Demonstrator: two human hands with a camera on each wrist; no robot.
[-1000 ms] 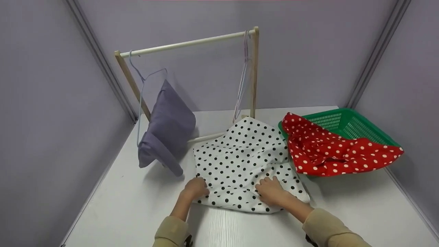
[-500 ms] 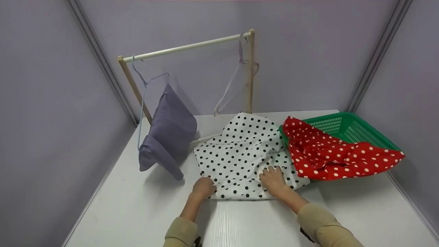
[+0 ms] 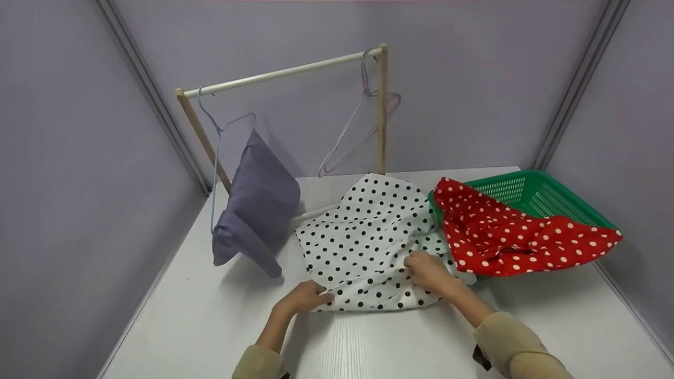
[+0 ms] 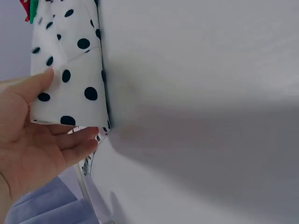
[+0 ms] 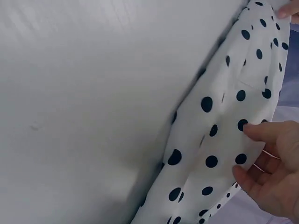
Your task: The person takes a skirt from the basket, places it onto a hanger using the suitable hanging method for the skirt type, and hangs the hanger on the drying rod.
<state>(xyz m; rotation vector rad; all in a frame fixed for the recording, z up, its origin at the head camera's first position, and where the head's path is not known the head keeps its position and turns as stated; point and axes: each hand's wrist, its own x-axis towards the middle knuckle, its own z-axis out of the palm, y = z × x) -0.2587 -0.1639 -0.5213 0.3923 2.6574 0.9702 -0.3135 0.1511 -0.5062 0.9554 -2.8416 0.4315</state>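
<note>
A white cloth with black polka dots (image 3: 363,247) lies spread and wrinkled on the table, its front edge folded. At its left front corner is my left hand (image 3: 305,297); in the left wrist view the thumb (image 4: 41,84) lies on top of the cloth and the fingers pass underneath it. My right hand (image 3: 429,271) pinches a raised fold toward the cloth's right side. In the right wrist view, that hand's thumb (image 5: 261,132) and a fingertip press on the dotted fabric, with the other fingers partly hidden behind it.
A small rack (image 3: 284,72) stands at the back; a purple garment (image 3: 258,195) dangles from a blue hanger (image 3: 215,158) at its left, and thin hangers (image 3: 342,134) hang at its right. A red polka-dot cloth (image 3: 500,231) drapes over a green basket (image 3: 574,202) on the right.
The cloth's front edge moved away from the person, then slightly back. The hangers at the rack's right swung round to face wider. The right hand's fingers gathered a fold; the left hand shifted somewhat.
</note>
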